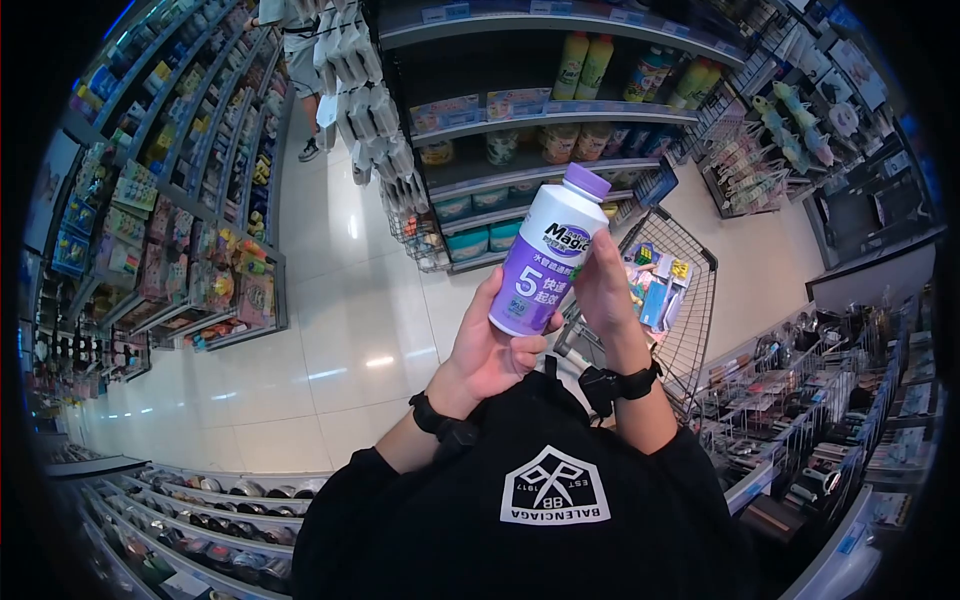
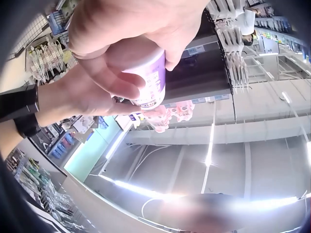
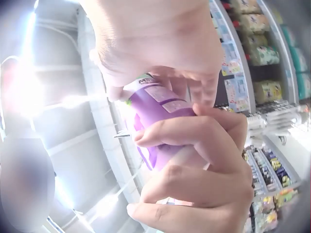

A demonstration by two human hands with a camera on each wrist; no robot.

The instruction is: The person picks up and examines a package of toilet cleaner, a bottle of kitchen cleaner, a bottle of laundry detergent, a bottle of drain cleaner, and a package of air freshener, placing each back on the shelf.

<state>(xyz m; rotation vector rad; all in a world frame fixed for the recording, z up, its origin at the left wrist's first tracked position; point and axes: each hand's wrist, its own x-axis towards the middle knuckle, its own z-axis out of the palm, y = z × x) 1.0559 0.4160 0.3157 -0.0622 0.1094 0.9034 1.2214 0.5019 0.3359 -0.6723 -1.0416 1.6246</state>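
Note:
A white and purple bottle (image 1: 545, 255) with a purple cap tilts up to the right in the head view. My left hand (image 1: 490, 345) grips its lower part, thumb on the near side and fingers curled round behind. Against its right side rests my right hand (image 1: 605, 290), fingers fairly straight and pointing up. In the left wrist view, my left hand (image 2: 131, 29) covers much of the bottle (image 2: 154, 80). The right wrist view shows the bottle's purple back (image 3: 167, 109) between my right hand (image 3: 160, 39) above and my left hand's curled fingers (image 3: 194, 179) below.
A wire shopping cart (image 1: 690, 345) holding packages stands close on the right. Ahead are shelves (image 1: 560, 125) with bottles and tubs. More stocked shelving (image 1: 190, 240) lines the left aisle, where a person's legs (image 1: 303, 90) show. Hanging goods (image 1: 830, 400) are at the right.

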